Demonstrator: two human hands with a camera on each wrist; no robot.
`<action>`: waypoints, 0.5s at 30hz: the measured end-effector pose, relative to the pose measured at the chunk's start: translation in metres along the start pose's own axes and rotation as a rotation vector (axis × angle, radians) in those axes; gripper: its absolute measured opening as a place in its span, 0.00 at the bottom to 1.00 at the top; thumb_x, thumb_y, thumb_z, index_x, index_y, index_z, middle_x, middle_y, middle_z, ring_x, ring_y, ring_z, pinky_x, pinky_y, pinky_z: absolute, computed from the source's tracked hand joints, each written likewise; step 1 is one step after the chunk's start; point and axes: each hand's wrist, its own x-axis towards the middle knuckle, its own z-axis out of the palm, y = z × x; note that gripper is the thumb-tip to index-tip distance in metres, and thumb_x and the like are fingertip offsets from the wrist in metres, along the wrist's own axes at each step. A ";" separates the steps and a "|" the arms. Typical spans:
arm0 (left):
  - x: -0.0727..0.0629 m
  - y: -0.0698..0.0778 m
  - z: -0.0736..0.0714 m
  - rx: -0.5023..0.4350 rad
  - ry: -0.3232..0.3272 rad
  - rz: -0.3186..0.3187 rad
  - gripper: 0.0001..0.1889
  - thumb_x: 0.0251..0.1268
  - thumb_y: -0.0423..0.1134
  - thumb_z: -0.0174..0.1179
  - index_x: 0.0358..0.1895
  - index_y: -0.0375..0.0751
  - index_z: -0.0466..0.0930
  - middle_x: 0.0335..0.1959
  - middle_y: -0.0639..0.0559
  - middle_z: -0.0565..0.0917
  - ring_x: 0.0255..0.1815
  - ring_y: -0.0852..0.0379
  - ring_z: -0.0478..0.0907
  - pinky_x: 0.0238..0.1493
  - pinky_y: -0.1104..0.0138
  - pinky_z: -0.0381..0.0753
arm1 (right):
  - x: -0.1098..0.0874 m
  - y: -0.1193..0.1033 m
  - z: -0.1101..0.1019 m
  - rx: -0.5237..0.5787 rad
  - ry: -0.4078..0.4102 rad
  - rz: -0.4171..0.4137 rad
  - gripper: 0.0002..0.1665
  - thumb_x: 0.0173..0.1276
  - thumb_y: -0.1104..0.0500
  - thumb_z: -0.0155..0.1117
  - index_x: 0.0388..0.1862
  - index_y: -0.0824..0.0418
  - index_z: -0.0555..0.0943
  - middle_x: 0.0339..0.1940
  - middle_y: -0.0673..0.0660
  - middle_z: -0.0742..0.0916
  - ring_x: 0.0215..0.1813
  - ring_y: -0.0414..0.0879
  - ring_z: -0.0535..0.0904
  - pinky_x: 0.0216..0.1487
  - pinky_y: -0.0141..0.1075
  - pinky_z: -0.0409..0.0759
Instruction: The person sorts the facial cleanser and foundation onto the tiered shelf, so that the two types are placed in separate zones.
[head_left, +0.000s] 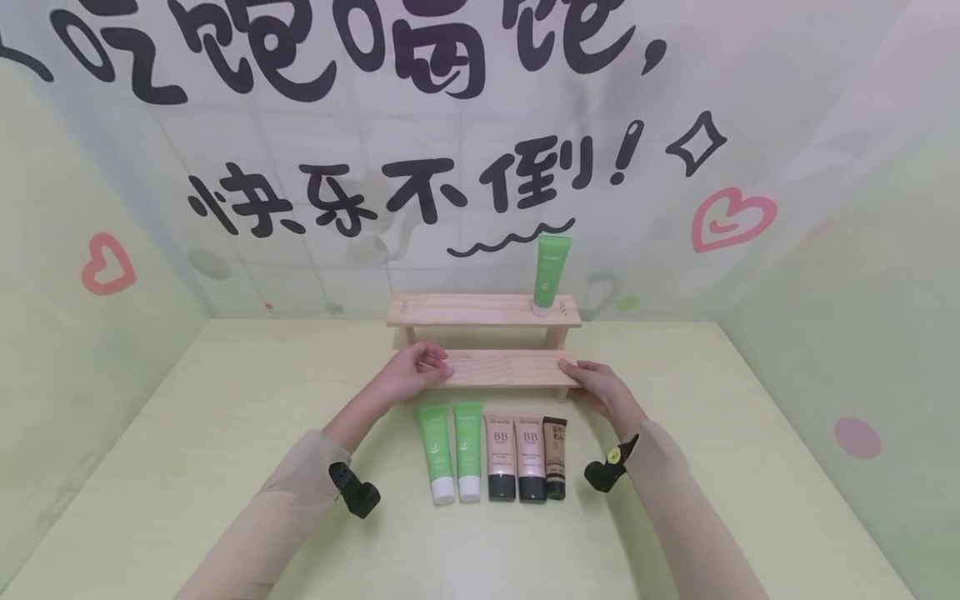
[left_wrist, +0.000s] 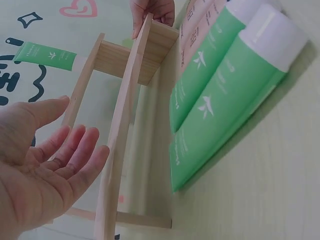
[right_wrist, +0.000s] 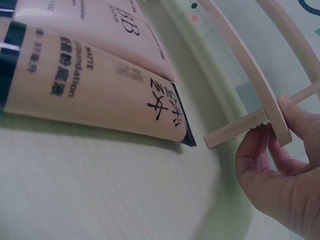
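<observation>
A two-tier wooden display stand [head_left: 502, 367] stands on the table near the back wall. My right hand [head_left: 604, 388] grips the right end of its lower board, thumb on top and fingers curled beneath, as the right wrist view shows. At the left end, my left hand [head_left: 408, 372] is beside the lower board, its palm turned up and fingers loosely bent around nothing in the left wrist view. One green tube [head_left: 551, 271] stands upright on its white cap at the right of the upper board.
In front of the stand lie two green tubes [head_left: 468, 450] with white caps, two pink BB cream tubes [head_left: 501, 450] and a small brown foundation tube [head_left: 556, 454], caps toward me. Behind is a white wall [head_left: 315, 275] with black lettering.
</observation>
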 end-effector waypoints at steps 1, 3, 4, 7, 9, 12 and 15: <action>-0.002 -0.001 0.000 0.004 -0.002 -0.001 0.21 0.59 0.41 0.60 0.52 0.33 0.70 0.47 0.40 0.79 0.48 0.49 0.77 0.50 0.62 0.80 | 0.000 0.000 0.000 0.001 0.000 0.001 0.38 0.68 0.52 0.53 0.67 0.75 0.55 0.55 0.63 0.76 0.49 0.43 0.76 0.68 0.43 0.66; -0.005 -0.003 -0.001 0.017 -0.002 -0.001 0.21 0.58 0.41 0.60 0.52 0.33 0.71 0.47 0.40 0.79 0.48 0.49 0.77 0.51 0.62 0.79 | 0.000 0.001 -0.001 0.002 -0.001 0.003 0.39 0.68 0.52 0.53 0.67 0.75 0.54 0.58 0.65 0.73 0.53 0.46 0.74 0.68 0.43 0.65; -0.007 -0.004 -0.001 0.019 -0.003 -0.009 0.21 0.58 0.41 0.60 0.52 0.34 0.71 0.46 0.41 0.79 0.48 0.49 0.77 0.50 0.62 0.80 | 0.001 0.001 -0.001 0.003 -0.003 0.004 0.39 0.68 0.51 0.53 0.67 0.74 0.54 0.59 0.66 0.73 0.55 0.47 0.73 0.69 0.43 0.65; -0.011 -0.006 -0.002 0.038 -0.008 -0.015 0.20 0.57 0.41 0.61 0.51 0.34 0.72 0.45 0.41 0.79 0.46 0.51 0.77 0.48 0.63 0.80 | 0.002 0.001 -0.001 0.009 -0.002 0.003 0.39 0.68 0.52 0.53 0.68 0.75 0.53 0.63 0.69 0.69 0.60 0.51 0.71 0.69 0.43 0.64; -0.013 -0.008 -0.003 0.049 -0.018 -0.015 0.19 0.57 0.40 0.61 0.49 0.34 0.72 0.44 0.41 0.80 0.45 0.52 0.77 0.47 0.64 0.80 | 0.002 0.002 -0.001 0.011 -0.003 -0.001 0.39 0.68 0.52 0.52 0.68 0.75 0.53 0.64 0.70 0.68 0.61 0.52 0.70 0.69 0.44 0.64; -0.015 -0.013 -0.004 0.057 -0.037 -0.005 0.18 0.57 0.41 0.61 0.48 0.33 0.73 0.43 0.40 0.80 0.43 0.52 0.77 0.45 0.64 0.80 | 0.002 0.002 0.000 0.011 0.001 -0.006 0.39 0.68 0.52 0.52 0.68 0.75 0.53 0.65 0.70 0.68 0.62 0.53 0.70 0.69 0.43 0.64; -0.019 -0.019 -0.006 0.049 -0.066 -0.005 0.19 0.57 0.40 0.61 0.48 0.31 0.72 0.43 0.39 0.80 0.43 0.52 0.77 0.43 0.65 0.81 | 0.000 0.002 0.000 0.008 0.007 -0.004 0.39 0.68 0.52 0.53 0.67 0.75 0.54 0.64 0.70 0.68 0.61 0.52 0.71 0.69 0.43 0.65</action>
